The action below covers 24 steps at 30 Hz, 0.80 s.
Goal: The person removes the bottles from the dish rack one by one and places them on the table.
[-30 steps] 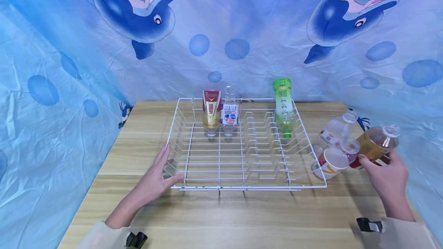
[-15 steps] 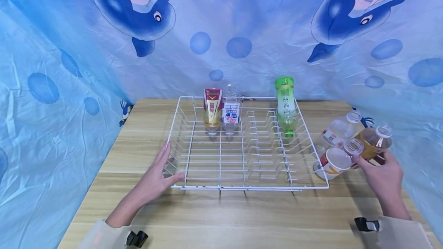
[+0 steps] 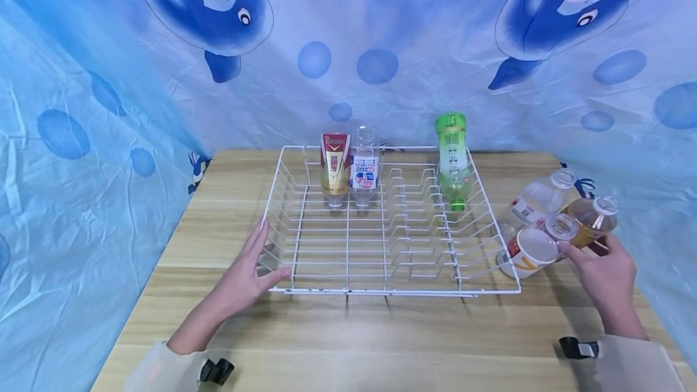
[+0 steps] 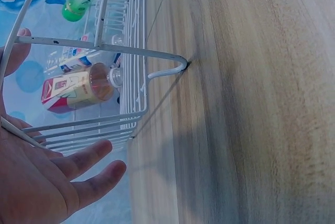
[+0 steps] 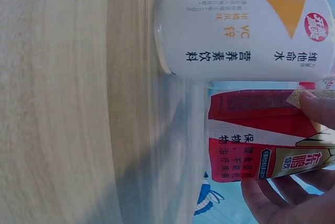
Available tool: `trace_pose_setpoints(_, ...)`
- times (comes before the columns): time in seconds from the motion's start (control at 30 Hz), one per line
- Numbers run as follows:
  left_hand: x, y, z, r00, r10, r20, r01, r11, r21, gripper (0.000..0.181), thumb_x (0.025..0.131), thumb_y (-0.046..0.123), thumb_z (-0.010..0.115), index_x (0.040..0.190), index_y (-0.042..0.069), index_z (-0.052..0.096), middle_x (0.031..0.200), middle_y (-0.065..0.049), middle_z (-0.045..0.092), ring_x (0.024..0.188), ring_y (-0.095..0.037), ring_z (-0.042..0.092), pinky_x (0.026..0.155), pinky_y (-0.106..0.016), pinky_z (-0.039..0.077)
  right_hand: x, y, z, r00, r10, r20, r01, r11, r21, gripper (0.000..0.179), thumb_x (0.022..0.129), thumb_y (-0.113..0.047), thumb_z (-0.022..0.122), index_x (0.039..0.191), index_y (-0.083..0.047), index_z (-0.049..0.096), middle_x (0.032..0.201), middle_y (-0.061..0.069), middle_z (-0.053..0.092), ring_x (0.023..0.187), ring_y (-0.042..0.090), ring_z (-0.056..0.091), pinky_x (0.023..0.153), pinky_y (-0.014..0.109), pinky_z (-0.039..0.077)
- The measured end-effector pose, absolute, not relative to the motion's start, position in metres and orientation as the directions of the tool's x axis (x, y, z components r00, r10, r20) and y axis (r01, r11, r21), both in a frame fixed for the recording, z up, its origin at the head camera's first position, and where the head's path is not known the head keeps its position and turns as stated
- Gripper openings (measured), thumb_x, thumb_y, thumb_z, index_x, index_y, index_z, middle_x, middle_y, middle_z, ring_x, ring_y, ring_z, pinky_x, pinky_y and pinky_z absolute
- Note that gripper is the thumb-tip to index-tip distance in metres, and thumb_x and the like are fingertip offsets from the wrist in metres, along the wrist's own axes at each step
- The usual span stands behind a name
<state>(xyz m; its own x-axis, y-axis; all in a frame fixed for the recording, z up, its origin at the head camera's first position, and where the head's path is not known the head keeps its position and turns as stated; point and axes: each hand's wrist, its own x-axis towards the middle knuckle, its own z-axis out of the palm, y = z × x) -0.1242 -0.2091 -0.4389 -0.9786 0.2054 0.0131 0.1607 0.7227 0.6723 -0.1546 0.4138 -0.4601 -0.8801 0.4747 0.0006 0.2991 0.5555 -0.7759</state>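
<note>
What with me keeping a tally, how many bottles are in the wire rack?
3, along the back of the wire rack: a red-and-gold bottle left of centre, a clear bottle beside it, a green bottle near the right end. None seems hidden.

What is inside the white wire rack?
Along the far side of the rack, cap ends down: a red-and-gold bottle, a clear bottle beside it and, farther right, a green bottle. The red-and-gold bottle hides whatever is directly behind it in the head view.
</note>
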Motion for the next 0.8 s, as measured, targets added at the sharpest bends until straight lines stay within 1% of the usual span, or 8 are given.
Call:
trace_pose_setpoints(0.07,-0.125,-0.209,-0.438,-0.978,0.208,0.017,0.164,0.717,0.677,0.109,0.09,0.048,0.073,0.163,0.014,-0.001,0.168,-0.01,-0.008,0.139,-0.044,0.04,0.111,-0.071,0.024,-0.155,0.415,-0.461,-0.882,0.471,-0.007,0.301,0.554,-0.776,0.077,0.093,-0.032,0.073,0.151,0.005,0.038,0.146,0.034,0.044,0.133,0.051,0.044,0.061,0.002,0.041)
trace_pose_setpoints(0.17,-0.126,-0.208,-0.438,-0.977,0.212,0.024,0.171,0.714,0.679,0.109,0.091,0.047,0.073,0.163,0.013,-0.001,0.168,-0.01,-0.007,0.136,-0.041,0.045,0.11,-0.07,0.027,-0.155,0.417,-0.462,-0.884,0.468,-0.013,0.305,0.555,-0.774,0.076,0.093,-0.032,0.073,0.151,0.005,0.038,0.146,0.034,0.044,0.132,0.051,0.044,0.062,0.002,0.041)
trace_pose_setpoints(0.27,-0.126,-0.208,-0.437,-0.977,0.213,0.025,0.173,0.714,0.679,0.109,0.091,0.045,0.074,0.163,0.011,0.0,0.168,-0.01,-0.007,0.135,-0.04,0.047,0.11,-0.069,0.028,-0.155,0.418,-0.464,-0.888,0.459,-0.016,0.303,0.558,-0.773,0.076,0.093,-0.031,0.073,0.15,0.005,0.038,0.147,0.034,0.043,0.133,0.051,0.043,0.062,0.003,0.041)
trace_pose_setpoints(0.4,-0.126,-0.208,-0.438,-0.977,0.21,0.021,0.169,0.715,0.678,0.108,0.091,0.042,0.075,0.163,0.013,-0.001,0.168,-0.01,-0.007,0.136,-0.041,0.045,0.111,-0.069,0.026,-0.156,0.419,-0.467,-0.897,0.443,0.002,0.281,0.572,-0.771,0.072,0.094,-0.03,0.072,0.15,0.003,0.04,0.146,0.033,0.044,0.132,0.051,0.045,0.063,0.002,0.042)
trace_pose_setpoints(0.53,-0.126,-0.208,-0.438,-0.978,0.208,0.017,0.163,0.714,0.681,0.108,0.091,0.046,0.073,0.163,0.016,-0.002,0.168,-0.01,-0.007,0.137,-0.042,0.044,0.111,-0.069,0.027,-0.157,0.419,-0.472,-0.901,0.431,0.051,0.24,0.592,-0.769,0.065,0.093,-0.024,0.074,0.146,0.001,0.047,0.141,0.03,0.051,0.125,0.039,0.054,0.068,0.001,0.044)
trace_pose_setpoints(0.63,-0.126,-0.208,-0.438,-0.978,0.208,0.012,0.159,0.712,0.684,0.108,0.091,0.047,0.072,0.163,0.017,-0.002,0.169,-0.011,-0.006,0.137,-0.042,0.044,0.11,-0.069,0.029,-0.157,0.419,-0.476,-0.904,0.424,0.058,0.227,0.59,-0.775,0.063,0.092,-0.022,0.075,0.145,-0.001,0.048,0.139,0.029,0.051,0.123,0.032,0.056,0.069,0.002,0.045)
trace_pose_setpoints(0.7,-0.126,-0.208,-0.438,-0.978,0.208,0.01,0.157,0.707,0.69,0.108,0.091,0.047,0.073,0.163,0.016,-0.002,0.169,-0.01,-0.007,0.138,-0.041,0.043,0.11,-0.069,0.029,-0.157,0.42,-0.477,-0.908,0.417,0.04,0.231,0.576,-0.784,0.064,0.092,-0.023,0.075,0.147,-0.004,0.047,0.141,0.029,0.049,0.125,0.033,0.055,0.07,0.002,0.046)
trace_pose_setpoints(0.8,-0.125,-0.209,-0.438,-0.979,0.206,0.013,0.156,0.698,0.698,0.107,0.091,0.043,0.074,0.163,0.013,0.0,0.169,-0.009,-0.007,0.137,-0.041,0.043,0.109,-0.069,0.03,-0.158,0.419,-0.478,-0.911,0.413,0.007,0.248,0.56,-0.791,0.068,0.094,-0.026,0.073,0.151,-0.007,0.043,0.146,0.03,0.045,0.129,0.042,0.049,0.069,0.002,0.045)
